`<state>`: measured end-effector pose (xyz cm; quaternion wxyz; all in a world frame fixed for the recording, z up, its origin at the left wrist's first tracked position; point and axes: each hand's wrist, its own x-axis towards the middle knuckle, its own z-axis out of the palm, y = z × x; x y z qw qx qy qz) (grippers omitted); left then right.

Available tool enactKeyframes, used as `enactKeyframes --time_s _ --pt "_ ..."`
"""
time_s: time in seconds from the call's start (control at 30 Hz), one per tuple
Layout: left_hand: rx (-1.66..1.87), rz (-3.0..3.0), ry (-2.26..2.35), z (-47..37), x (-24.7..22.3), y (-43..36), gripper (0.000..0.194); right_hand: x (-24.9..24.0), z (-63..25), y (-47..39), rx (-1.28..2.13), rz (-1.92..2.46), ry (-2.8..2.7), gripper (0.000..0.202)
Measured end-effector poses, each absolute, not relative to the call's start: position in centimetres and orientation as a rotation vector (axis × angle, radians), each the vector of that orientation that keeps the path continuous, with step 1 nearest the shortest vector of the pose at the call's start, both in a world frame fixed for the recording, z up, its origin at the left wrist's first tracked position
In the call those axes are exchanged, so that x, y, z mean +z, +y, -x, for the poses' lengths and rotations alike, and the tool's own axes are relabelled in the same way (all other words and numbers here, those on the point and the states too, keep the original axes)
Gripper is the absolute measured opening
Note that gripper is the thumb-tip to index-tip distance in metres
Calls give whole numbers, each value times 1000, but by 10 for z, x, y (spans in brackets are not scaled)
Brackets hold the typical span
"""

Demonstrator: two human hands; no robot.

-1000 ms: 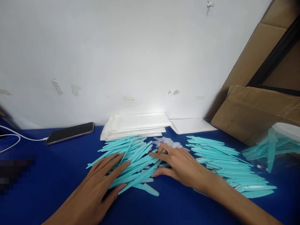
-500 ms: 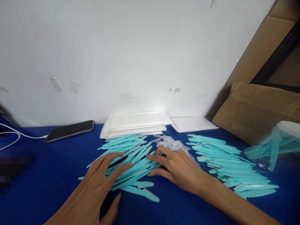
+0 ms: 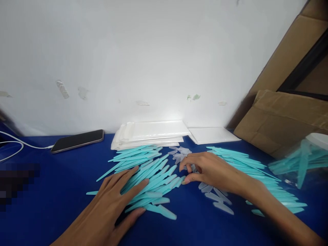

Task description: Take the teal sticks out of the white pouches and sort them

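Observation:
My left hand (image 3: pixel 112 198) rests with spread fingers on the left part of a loose pile of teal eyebrow razors (image 3: pixel 151 176). The razors lie mostly side by side, slanting up to the right. My right hand (image 3: pixel 205 171) is at the right ends of that pile. Its fingers are curled, with a gap between thumb and forefinger, and the thumb tip is close to a razor's end. Small translucent caps (image 3: pixel 222 207) are scattered under and around the right hand, which hides some of them.
A second pile of teal razors (image 3: pixel 256 171) lies to the right, partly behind my right forearm. White packets (image 3: pixel 153 130) are stacked against the wall. A phone (image 3: pixel 78 140) with a cable lies at left. At right are a cardboard box (image 3: pixel 282 119) and a clear container (image 3: pixel 315 160) with razors.
My right hand has moved right, from the middle of the razor pile to its right ends, uncovering several caps below it. My left hand stays on the pile, its thumb now nearer the razors.

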<state>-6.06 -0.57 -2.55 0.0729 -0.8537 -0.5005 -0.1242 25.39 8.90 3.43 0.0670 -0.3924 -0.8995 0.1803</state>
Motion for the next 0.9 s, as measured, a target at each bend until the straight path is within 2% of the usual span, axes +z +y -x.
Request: enactKeyframes --time_s 0.23,0.37,0.43,0.6,0.77,0.9 --pt "-421 2590 -1590 60 -22 -6 57 28 -245 84 580 1127 -2689 40" --pt "-450 2571 -1619 60 -22 -8 56 22 -240 79 507 1078 -2713 62" --pt "-438 2561 -1615 59 -23 -9 57 19 -238 79 444 1038 -2755 67" --pt "-413 2551 -1598 59 -26 -7 55 12 -233 77 277 999 -2815 59" --pt "-397 2581 -1506 63 -26 -5 53 12 -228 71 257 998 -2820 53" --pt "-376 2569 -1472 63 -24 -7 50 9 -229 69 103 1054 -2785 75"
